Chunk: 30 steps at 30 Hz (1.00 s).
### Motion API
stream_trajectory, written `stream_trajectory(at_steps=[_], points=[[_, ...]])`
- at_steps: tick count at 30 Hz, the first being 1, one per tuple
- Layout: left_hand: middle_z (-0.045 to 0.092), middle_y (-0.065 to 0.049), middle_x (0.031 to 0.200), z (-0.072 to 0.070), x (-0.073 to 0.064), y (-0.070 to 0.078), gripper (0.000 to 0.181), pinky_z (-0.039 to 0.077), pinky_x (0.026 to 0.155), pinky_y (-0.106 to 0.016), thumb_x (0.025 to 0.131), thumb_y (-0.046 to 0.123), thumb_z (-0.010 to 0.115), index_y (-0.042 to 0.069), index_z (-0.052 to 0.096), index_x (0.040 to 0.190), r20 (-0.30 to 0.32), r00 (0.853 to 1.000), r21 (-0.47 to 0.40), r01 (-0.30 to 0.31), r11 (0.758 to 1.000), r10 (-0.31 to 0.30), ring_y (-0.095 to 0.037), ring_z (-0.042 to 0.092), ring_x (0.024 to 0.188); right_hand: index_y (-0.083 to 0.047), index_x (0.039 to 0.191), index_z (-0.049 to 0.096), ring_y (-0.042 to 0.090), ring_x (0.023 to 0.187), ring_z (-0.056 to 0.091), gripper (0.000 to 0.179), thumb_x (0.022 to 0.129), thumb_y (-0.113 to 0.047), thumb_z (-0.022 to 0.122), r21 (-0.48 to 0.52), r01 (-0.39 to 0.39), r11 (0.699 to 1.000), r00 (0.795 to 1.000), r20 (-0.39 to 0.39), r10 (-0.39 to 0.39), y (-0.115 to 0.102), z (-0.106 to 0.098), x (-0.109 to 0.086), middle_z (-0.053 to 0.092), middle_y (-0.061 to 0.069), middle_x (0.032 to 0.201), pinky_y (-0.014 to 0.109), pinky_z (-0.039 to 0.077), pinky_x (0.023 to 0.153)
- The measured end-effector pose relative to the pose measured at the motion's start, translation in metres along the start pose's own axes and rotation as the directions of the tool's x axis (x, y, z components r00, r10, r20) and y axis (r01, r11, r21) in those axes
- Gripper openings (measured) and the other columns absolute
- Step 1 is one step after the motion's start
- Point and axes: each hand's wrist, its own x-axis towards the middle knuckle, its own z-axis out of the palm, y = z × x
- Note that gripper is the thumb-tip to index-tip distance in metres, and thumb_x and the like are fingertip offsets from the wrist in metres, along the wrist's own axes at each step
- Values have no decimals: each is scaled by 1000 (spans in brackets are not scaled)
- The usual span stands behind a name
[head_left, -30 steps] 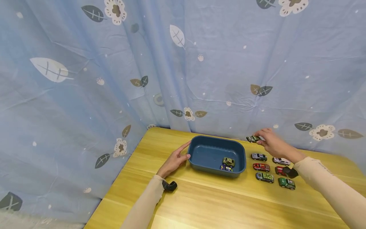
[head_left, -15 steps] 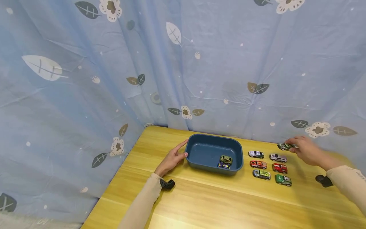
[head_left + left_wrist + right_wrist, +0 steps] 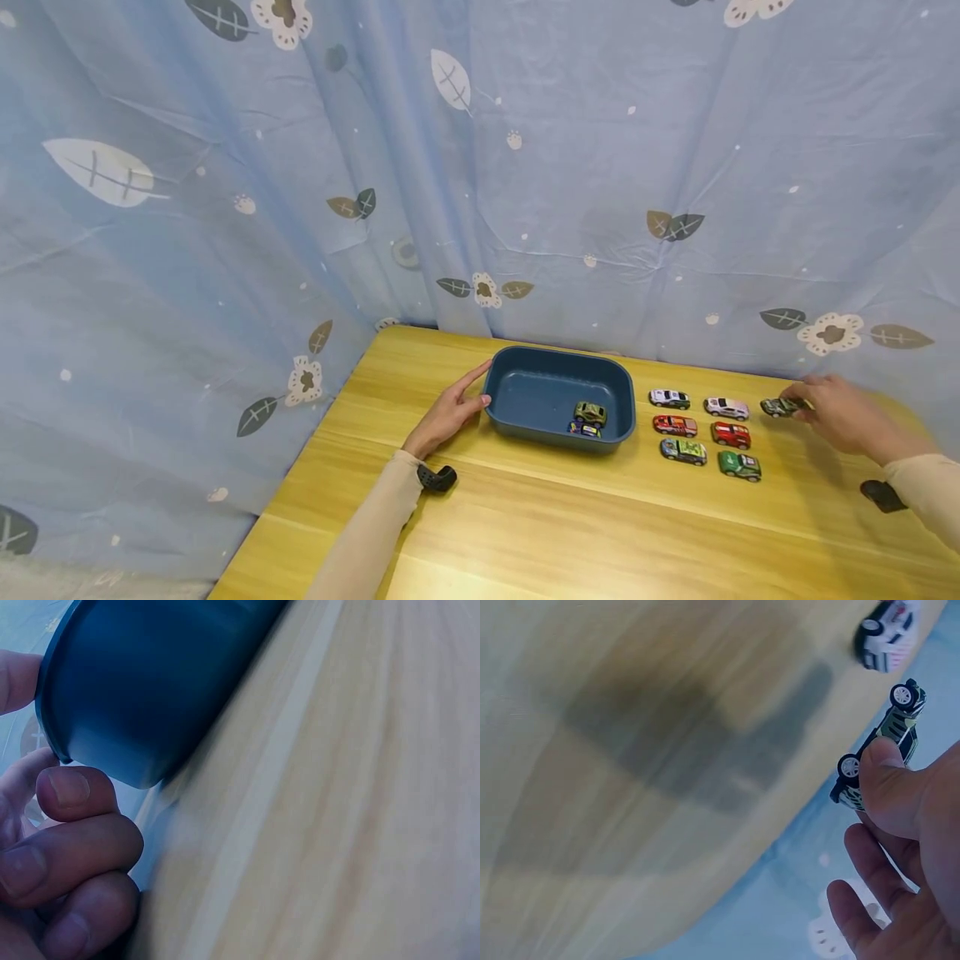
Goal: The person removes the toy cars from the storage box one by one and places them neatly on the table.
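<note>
1. Left hand (image 3: 442, 421), lower centre: relaxed, not gripping; thumb and index touch bin's (image 3: 547, 437) left end.
2. Bin, lower centre: likely light, stiff.
3. Camo car (image 3: 777, 407), lower right: probably light, hard, prone to roll; best held by sides.
4. Right hand (image 3: 843, 417), just right of it: pinching camo car at fingertips.

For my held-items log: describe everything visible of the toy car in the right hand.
The toy car is patterned in black and pale green, with black wheels around pale spoked hubs; its material is unclear. The right hand pinches it, thumb across its side between two wheels. It appears upright near the far edge of the table, right of the white-and-pink car. Whether it touches the table is unclear.
</note>
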Motion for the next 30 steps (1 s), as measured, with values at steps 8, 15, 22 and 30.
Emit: stream_trajectory(at_steps=[8, 15, 22, 30], points=[[33, 7, 55, -1, 0, 1, 63, 32, 53, -25, 107, 34, 65, 46, 38, 163, -3, 1000, 6, 0, 1000, 0, -13, 29, 46, 2, 96, 75, 43, 83, 66, 24, 76, 2, 87, -35, -40, 999, 998, 42, 42, 4, 10, -13, 73, 16, 89, 63, 54, 79], [34, 8, 55, 0, -1, 0, 63, 31, 52, -25, 108, 32, 64, 46, 38, 163, -12, 1000, 7, -3, 1000, 3, -13, 29, 46, 4, 99, 73, 43, 84, 63, 26, 77, 2, 86, -38, -79, 996, 996, 43, 81, 6, 19, -18, 73, 20, 92, 63, 52, 78], [33, 7, 54, -1, 0, -1, 63, 31, 51, -25, 107, 31, 65, 46, 39, 163, -7, 1000, 2, 5, 1000, -5, -13, 29, 46, 5, 103, 72, 44, 85, 61, 26, 80, 1, 83, -31, -110, 993, 992, 57, 111, 6, 23, -17, 72, 24, 95, 62, 52, 75], [33, 8, 54, -1, 0, -1, 62, 31, 53, -24, 107, 33, 65, 48, 40, 161, -9, 1000, 2, 4, 1000, -4, -12, 28, 46, 8, 107, 71, 49, 90, 62, 26, 83, 0, 80, -4, -156, 988, 983, 92, 156, 7, 26, -17, 72, 27, 98, 65, 52, 79]])
